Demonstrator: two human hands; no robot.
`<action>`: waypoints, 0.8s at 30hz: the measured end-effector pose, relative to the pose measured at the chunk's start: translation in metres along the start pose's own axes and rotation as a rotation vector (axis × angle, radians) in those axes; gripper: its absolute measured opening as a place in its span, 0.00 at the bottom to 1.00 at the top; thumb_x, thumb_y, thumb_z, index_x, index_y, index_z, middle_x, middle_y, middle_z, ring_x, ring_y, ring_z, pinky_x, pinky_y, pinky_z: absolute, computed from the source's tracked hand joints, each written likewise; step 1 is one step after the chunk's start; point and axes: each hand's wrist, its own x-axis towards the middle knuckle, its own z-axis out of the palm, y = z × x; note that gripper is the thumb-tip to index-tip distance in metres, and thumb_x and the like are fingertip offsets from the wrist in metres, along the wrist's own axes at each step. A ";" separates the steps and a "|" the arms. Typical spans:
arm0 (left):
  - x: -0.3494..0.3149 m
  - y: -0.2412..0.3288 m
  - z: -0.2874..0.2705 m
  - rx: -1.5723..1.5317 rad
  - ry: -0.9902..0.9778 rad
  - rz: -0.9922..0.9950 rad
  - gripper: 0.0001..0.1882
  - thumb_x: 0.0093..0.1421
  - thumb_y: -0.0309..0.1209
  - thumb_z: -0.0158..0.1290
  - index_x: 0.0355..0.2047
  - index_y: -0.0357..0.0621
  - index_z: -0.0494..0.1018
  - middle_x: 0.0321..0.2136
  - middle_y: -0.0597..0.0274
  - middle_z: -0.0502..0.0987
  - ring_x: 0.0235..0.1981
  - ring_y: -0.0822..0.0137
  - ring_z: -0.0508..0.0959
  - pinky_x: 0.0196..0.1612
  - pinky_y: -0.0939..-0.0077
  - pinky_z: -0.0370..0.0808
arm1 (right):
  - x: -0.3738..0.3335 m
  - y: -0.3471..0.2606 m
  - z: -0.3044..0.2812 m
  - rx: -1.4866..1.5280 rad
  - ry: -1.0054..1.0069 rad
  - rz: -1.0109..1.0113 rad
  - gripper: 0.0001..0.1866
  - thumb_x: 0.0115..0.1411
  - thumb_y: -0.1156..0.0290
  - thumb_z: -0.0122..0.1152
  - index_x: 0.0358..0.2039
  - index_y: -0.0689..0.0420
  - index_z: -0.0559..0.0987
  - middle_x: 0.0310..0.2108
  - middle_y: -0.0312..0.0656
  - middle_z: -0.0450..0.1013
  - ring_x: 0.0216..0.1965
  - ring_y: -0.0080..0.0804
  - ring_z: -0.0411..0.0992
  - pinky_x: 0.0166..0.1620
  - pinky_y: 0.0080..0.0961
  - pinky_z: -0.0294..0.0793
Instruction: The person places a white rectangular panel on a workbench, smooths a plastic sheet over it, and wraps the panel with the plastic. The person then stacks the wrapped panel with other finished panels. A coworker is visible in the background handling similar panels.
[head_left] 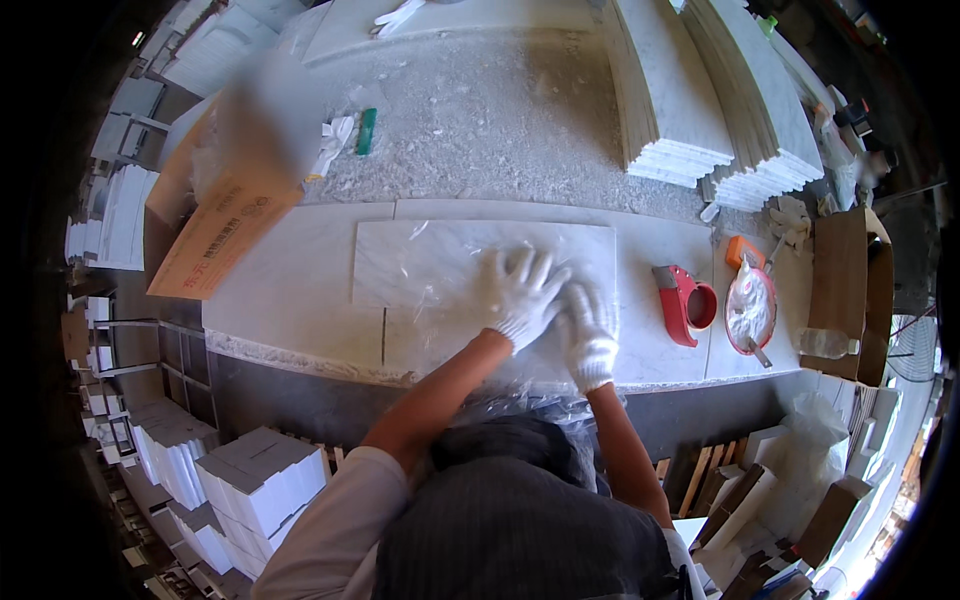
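A long white marble slab (pixel 430 262) with faint grey veins lies flat on the bench in front of me. Clear plastic film (pixel 540 402) shows as glossy wrinkles on the slab and hangs bunched at the bench edge by my body. My left hand (pixel 522 298), in a white knit glove, rests palm down near the slab's right part with its fingers spread. Close beside it, my right hand (pixel 590 338), gloved alike, lies flat with fingers stretched out toward the slab's right end. I see nothing gripped in either hand.
To the right are a red tape dispenser (pixel 676 308), a bowl of white paste (pixel 748 312), a plastic bottle (pixel 824 343) and a cardboard box (pixel 838 275). Stacked slabs (pixel 672 95) stand at the far right. An open carton (pixel 225 238) sits left, near a green block (pixel 366 131).
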 end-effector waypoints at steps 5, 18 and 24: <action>-0.064 -0.069 -0.017 0.083 0.166 -0.511 0.43 0.62 0.65 0.40 0.68 0.52 0.51 0.60 0.49 0.63 0.60 0.57 0.65 0.61 0.51 0.62 | -0.002 0.038 0.000 -0.243 0.017 0.149 0.27 0.60 0.57 0.56 0.59 0.50 0.72 0.62 0.45 0.64 0.65 0.47 0.58 0.66 0.46 0.52; -0.134 -0.082 -0.026 -0.510 0.278 -0.887 0.22 0.51 0.31 0.61 0.46 0.41 0.74 0.28 0.56 0.77 0.30 0.60 0.76 0.38 0.61 0.73 | 0.002 0.034 0.001 -0.226 0.036 0.134 0.24 0.62 0.59 0.53 0.58 0.50 0.73 0.63 0.44 0.64 0.66 0.45 0.57 0.66 0.45 0.52; -0.172 -0.161 0.000 -0.767 0.417 -0.890 0.17 0.56 0.29 0.56 0.47 0.44 0.74 0.28 0.60 0.77 0.26 0.64 0.76 0.33 0.66 0.73 | 0.002 0.030 0.002 -0.206 0.049 0.080 0.24 0.62 0.61 0.54 0.58 0.51 0.74 0.62 0.46 0.65 0.66 0.46 0.58 0.66 0.45 0.54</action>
